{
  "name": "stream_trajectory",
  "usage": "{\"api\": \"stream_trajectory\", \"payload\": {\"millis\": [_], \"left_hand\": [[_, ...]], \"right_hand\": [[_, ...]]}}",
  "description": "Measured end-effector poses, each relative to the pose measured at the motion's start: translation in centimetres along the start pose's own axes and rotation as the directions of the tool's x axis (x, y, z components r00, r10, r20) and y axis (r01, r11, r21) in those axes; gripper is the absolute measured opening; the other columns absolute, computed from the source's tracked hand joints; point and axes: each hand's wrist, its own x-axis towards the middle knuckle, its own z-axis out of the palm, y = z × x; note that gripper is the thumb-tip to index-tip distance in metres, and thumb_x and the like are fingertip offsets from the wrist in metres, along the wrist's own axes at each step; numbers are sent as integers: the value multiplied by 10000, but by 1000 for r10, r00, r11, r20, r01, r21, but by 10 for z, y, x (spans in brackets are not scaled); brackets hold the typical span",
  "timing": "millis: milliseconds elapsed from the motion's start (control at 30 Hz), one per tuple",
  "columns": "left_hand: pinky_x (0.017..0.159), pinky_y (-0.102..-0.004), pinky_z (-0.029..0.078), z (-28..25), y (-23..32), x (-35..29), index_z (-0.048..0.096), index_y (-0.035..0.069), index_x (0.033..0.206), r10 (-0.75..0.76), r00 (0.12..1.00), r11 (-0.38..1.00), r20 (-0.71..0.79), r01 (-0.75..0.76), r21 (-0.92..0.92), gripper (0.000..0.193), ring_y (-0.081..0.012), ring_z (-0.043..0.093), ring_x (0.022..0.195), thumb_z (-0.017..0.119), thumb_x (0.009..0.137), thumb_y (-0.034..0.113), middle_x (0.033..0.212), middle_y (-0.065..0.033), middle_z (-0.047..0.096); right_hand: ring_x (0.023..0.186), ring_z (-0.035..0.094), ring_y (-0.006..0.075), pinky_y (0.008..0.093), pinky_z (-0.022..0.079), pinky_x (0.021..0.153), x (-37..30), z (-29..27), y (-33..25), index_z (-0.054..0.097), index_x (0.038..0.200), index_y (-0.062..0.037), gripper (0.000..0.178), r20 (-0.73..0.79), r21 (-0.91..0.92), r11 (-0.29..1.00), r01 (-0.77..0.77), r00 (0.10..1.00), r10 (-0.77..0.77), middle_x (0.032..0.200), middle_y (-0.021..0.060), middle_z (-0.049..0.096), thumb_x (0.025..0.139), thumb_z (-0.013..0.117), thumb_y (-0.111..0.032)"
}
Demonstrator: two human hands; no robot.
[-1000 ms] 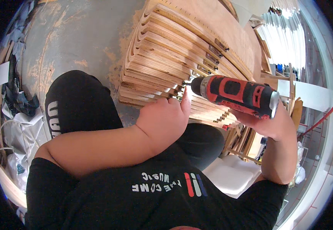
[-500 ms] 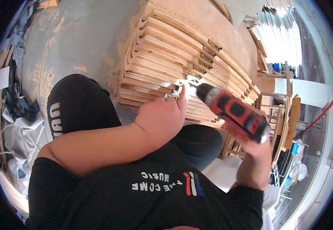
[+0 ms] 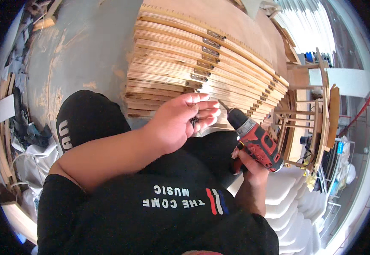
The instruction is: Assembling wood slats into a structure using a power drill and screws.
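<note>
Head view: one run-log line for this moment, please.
left hand: cupped, small dark parts | right hand: grips red drill | ahead: stacked plywood slats

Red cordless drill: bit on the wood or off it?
Off. The red cordless drill in the right hand points its bit into open air beside the stacked plywood slats.

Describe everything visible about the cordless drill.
The cordless drill has a red body with black trim, a grey collar and a black chuck holding a thin bit. It is tilted, the bit pointing up and left toward the stacked plywood slats without clearly touching them. The right hand wraps its handle from below; the handle's base is hidden. The left hand is close beside the bit.
</note>
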Motion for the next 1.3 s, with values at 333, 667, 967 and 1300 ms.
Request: {"api": "stream_trajectory", "payload": {"millis": [333,667,967,1300], "left_hand": [[1137,-494,397,2,4,-8,484,4,1344,39,986,982,159,-8,-190,391,-349,471,1374,441,1068,278,1491,-220,462],[1159,-501,374,0,6,-7,414,0,1424,54,985,989,162,-30,-148,391,-347,448,1394,399,1064,154,1491,-226,453],[1023,-443,523,2,4,-9,556,76,1187,20,996,994,88,-10,-105,191,-274,613,1229,419,1078,152,1330,-171,615],[630,-290,521,-9,1,-7,578,118,1096,-15,995,995,-94,24,96,121,-168,663,765,595,1021,212,911,-78,696]], "right_hand": [[828,656,258,412,534,819,-5,-9,5,618,1056,46,234,3,-81,991,109,994,-109,888,159,663,834,606,-29],[803,666,255,392,545,785,1,12,-4,603,1086,58,291,-37,-49,998,45,998,-46,865,155,669,800,604,5],[814,667,253,386,545,786,1,9,-3,605,1078,57,279,-5,-95,990,105,994,-106,875,155,671,806,618,-4],[800,664,230,363,541,753,4,2,7,620,1065,49,271,95,-114,979,171,982,-160,881,137,677,799,639,4]]}}
